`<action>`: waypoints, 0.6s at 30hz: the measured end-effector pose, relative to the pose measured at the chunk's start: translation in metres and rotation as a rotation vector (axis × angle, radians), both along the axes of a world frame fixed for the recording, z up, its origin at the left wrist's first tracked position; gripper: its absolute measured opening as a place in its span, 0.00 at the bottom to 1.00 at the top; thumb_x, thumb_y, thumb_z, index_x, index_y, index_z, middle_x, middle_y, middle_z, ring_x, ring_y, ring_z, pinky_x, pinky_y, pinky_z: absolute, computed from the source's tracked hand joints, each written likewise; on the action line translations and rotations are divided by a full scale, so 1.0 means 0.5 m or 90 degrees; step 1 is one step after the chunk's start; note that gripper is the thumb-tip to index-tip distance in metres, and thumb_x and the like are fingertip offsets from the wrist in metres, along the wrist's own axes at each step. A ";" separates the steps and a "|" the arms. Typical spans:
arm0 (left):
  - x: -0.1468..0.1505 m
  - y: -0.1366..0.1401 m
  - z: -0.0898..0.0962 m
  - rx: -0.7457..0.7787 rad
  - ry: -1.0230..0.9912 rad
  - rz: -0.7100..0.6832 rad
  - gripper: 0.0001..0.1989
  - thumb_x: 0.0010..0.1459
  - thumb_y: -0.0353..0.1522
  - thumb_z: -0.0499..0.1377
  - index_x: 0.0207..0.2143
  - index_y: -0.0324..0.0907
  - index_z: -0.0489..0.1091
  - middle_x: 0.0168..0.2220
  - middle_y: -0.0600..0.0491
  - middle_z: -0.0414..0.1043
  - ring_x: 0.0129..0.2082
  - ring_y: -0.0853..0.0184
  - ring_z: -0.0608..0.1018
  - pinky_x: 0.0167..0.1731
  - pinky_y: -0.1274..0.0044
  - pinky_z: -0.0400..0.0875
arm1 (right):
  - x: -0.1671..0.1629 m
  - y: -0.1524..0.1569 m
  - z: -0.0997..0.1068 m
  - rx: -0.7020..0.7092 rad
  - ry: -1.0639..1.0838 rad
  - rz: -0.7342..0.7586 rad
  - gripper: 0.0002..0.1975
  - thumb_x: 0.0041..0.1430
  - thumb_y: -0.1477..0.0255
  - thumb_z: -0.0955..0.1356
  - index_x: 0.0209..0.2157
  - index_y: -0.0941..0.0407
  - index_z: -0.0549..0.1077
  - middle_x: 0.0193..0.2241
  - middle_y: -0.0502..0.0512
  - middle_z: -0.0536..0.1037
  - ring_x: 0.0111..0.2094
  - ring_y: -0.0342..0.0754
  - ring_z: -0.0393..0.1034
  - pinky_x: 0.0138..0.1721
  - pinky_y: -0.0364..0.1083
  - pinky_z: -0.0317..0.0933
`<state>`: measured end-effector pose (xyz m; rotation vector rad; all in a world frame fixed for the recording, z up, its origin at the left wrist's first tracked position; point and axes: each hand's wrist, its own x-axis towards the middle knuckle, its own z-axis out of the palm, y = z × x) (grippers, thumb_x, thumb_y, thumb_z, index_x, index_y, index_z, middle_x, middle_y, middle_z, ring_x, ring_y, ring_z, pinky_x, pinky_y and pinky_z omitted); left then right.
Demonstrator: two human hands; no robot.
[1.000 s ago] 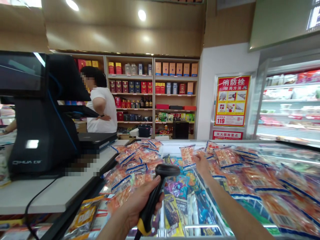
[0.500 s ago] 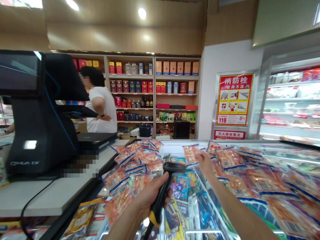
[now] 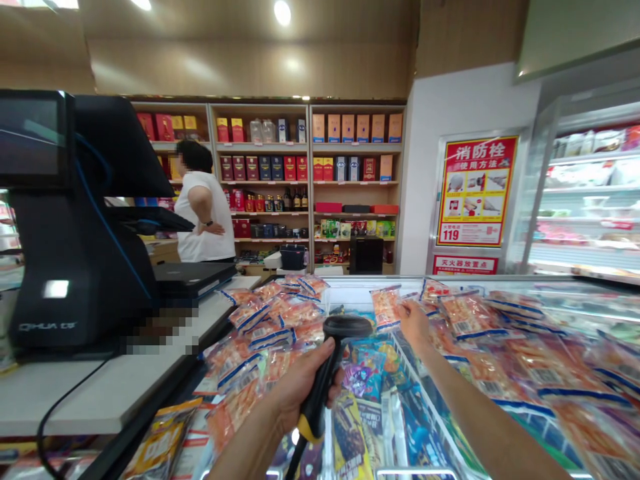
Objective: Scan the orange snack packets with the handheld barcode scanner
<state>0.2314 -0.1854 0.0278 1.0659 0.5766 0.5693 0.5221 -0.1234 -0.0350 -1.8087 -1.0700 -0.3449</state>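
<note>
My left hand (image 3: 305,380) is wrapped round the handle of a black and yellow barcode scanner (image 3: 325,380), its head tilted up over the freezer. A cable trails from the scanner's lower end. My right hand (image 3: 414,323) pinches the right edge of a clear snack packet (image 3: 387,308) with orange contents and a blue strip along the bottom. The packet stands upright just right of and beyond the scanner head, apart from it. More such packets (image 3: 273,320) lie heaped on the left, and others (image 3: 535,363) are spread on the right.
Below my hands, a wire basket (image 3: 425,390) in the freezer holds colourful ice cream packs (image 3: 360,427). On the left, a black checkout terminal (image 3: 80,253) stands on a white counter (image 3: 90,400). A person in a white shirt (image 3: 206,220) stands near shelves of boxes (image 3: 357,130).
The camera view has shifted slightly. My left hand still grips the scanner and my right hand still pinches the packet, both almost unmoved. The person at the back has turned a little.
</note>
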 end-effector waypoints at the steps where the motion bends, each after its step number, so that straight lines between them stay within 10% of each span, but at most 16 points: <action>1: -0.001 0.004 -0.002 -0.012 0.002 0.006 0.16 0.47 0.44 0.50 0.28 0.39 0.61 0.18 0.57 0.62 0.13 0.77 0.63 0.13 0.84 0.55 | 0.000 0.001 0.000 -0.005 -0.002 -0.005 0.12 0.47 0.68 0.56 0.24 0.58 0.66 0.25 0.55 0.71 0.28 0.46 0.62 0.28 0.42 0.50; 18: -0.016 0.010 0.012 -0.002 -0.009 0.037 0.18 0.46 0.44 0.50 0.33 0.39 0.62 0.17 0.57 0.62 0.13 0.77 0.63 0.13 0.84 0.55 | 0.037 -0.003 0.018 -0.152 -0.062 -0.068 0.15 0.50 0.69 0.55 0.31 0.59 0.69 0.27 0.58 0.72 0.30 0.46 0.64 0.29 0.43 0.52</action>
